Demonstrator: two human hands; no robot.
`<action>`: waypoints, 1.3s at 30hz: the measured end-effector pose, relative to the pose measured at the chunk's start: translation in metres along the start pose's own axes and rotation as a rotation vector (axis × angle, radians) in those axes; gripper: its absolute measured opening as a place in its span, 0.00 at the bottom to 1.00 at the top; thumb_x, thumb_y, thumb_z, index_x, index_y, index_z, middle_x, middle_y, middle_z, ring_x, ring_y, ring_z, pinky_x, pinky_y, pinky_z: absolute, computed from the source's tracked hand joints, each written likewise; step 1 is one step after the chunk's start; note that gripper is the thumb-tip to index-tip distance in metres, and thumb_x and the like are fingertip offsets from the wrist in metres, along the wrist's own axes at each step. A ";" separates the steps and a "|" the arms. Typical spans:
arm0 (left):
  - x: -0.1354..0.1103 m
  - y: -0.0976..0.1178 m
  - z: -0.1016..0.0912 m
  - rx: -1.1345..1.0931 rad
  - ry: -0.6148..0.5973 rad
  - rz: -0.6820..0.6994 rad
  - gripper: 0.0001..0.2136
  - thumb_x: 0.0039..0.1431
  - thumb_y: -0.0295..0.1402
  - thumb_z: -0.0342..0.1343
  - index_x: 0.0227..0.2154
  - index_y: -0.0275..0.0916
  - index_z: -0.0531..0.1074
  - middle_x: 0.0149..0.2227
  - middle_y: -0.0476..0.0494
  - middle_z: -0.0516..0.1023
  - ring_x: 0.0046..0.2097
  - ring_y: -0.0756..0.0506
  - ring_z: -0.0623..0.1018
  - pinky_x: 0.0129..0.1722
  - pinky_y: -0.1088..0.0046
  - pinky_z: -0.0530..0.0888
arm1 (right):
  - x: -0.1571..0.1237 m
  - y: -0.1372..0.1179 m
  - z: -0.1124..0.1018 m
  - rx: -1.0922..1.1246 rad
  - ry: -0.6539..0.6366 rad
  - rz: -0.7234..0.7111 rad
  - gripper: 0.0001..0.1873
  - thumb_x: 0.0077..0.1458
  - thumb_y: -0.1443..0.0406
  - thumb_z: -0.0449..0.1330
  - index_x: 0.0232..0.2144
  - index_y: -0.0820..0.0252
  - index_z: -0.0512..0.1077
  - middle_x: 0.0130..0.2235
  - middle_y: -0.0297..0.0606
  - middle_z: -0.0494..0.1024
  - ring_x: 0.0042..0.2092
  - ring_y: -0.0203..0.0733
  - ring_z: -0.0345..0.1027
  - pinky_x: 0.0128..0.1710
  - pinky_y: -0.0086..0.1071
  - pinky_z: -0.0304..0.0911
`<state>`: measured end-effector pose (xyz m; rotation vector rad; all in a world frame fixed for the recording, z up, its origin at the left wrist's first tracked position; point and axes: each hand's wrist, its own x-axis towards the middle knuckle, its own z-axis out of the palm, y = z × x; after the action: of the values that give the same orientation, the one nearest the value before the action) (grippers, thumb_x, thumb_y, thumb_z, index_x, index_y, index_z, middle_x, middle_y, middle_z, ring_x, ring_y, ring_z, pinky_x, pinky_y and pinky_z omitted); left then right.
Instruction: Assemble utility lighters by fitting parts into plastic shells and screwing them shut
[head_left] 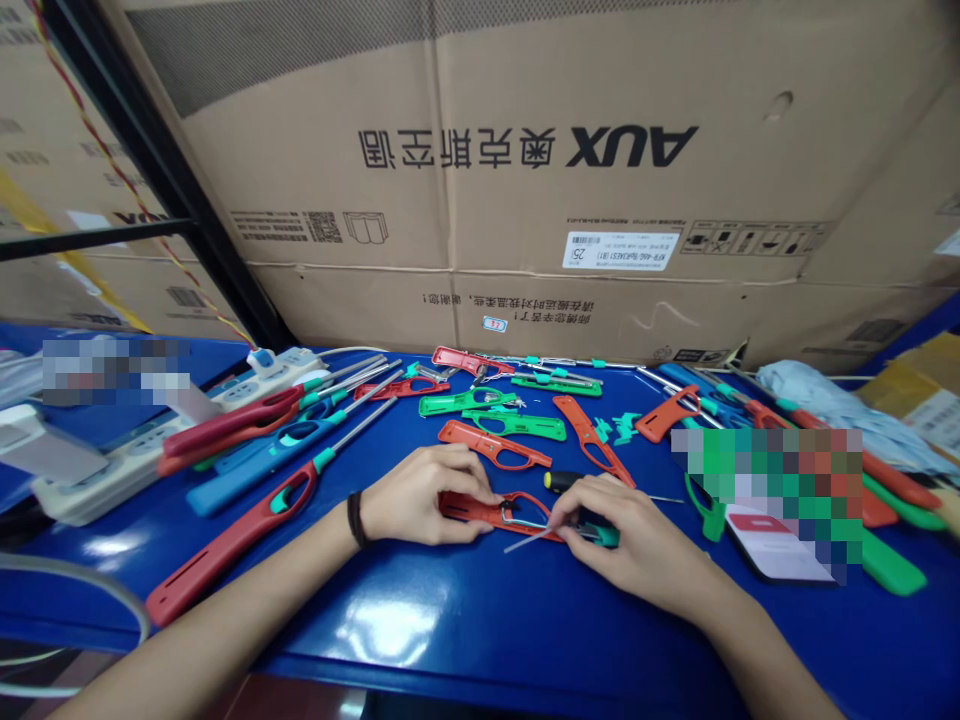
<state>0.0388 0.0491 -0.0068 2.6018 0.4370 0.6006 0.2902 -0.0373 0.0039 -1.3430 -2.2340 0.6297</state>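
An orange-red half shell of a long-necked lighter [480, 513] lies on the blue table with its inside facing up. My left hand [442, 495] is closed on the shell's handle end, with thumb and fingertips near a small black part inside. A thin wire curves across the trigger opening. My right hand [637, 545] pinches a thin pale strip [523, 541] at the shell's other end. Beneath its fingers shows a green nozzle piece [600, 533], partly hidden. Just behind that hand lies a screwdriver with a black and yellow handle [564, 482].
Several loose shell halves, such as a green one [525, 425], and small green parts [624, 427] lie behind. Whole lighters, including a red one [232, 545], and a power strip [112, 475] are left. A phone [780, 545] and more lighters are right. A cardboard box [480, 200] stands behind.
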 end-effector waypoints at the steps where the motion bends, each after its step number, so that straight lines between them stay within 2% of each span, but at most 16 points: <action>1: 0.000 0.000 0.000 0.001 0.000 0.001 0.11 0.52 0.32 0.61 0.39 0.39 0.77 0.37 0.44 0.78 0.38 0.47 0.77 0.41 0.71 0.73 | 0.000 -0.001 0.000 0.009 -0.009 -0.006 0.10 0.53 0.74 0.55 0.33 0.53 0.71 0.35 0.31 0.75 0.39 0.38 0.69 0.42 0.33 0.62; 4: 0.000 0.001 0.000 0.007 0.008 0.005 0.10 0.52 0.32 0.60 0.38 0.39 0.77 0.38 0.44 0.78 0.38 0.47 0.77 0.42 0.71 0.73 | 0.000 -0.002 0.002 0.029 -0.024 -0.020 0.12 0.53 0.74 0.55 0.35 0.53 0.71 0.37 0.32 0.76 0.41 0.38 0.69 0.45 0.33 0.62; 15: 0.003 0.012 0.008 -0.011 0.000 0.063 0.09 0.58 0.33 0.57 0.40 0.39 0.76 0.40 0.42 0.77 0.41 0.46 0.76 0.42 0.72 0.72 | 0.004 -0.006 0.013 0.071 -0.025 -0.058 0.12 0.55 0.74 0.55 0.37 0.52 0.71 0.38 0.32 0.74 0.43 0.38 0.66 0.45 0.32 0.62; 23: 0.004 0.012 0.009 -0.069 -0.033 0.038 0.05 0.57 0.29 0.57 0.36 0.38 0.75 0.41 0.44 0.76 0.42 0.47 0.74 0.45 0.72 0.70 | 0.003 -0.007 0.014 0.119 -0.047 -0.089 0.17 0.55 0.76 0.53 0.40 0.50 0.69 0.40 0.31 0.73 0.45 0.38 0.65 0.47 0.31 0.61; 32: 0.006 0.015 0.010 -0.105 -0.067 -0.030 0.03 0.56 0.30 0.57 0.34 0.38 0.73 0.41 0.43 0.73 0.43 0.47 0.72 0.46 0.71 0.69 | 0.003 -0.006 0.017 0.140 -0.056 -0.065 0.15 0.55 0.75 0.53 0.40 0.52 0.69 0.39 0.32 0.72 0.44 0.38 0.64 0.46 0.32 0.61; 39: 0.006 0.014 0.010 -0.112 -0.066 -0.023 0.02 0.56 0.30 0.57 0.32 0.38 0.71 0.40 0.43 0.72 0.43 0.47 0.71 0.44 0.72 0.69 | 0.004 -0.008 0.016 0.179 -0.053 -0.076 0.15 0.56 0.75 0.52 0.40 0.52 0.69 0.41 0.32 0.72 0.45 0.36 0.65 0.46 0.31 0.60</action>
<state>0.0519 0.0356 -0.0064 2.4989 0.3999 0.5150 0.2736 -0.0398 -0.0039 -1.1609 -2.1998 0.8252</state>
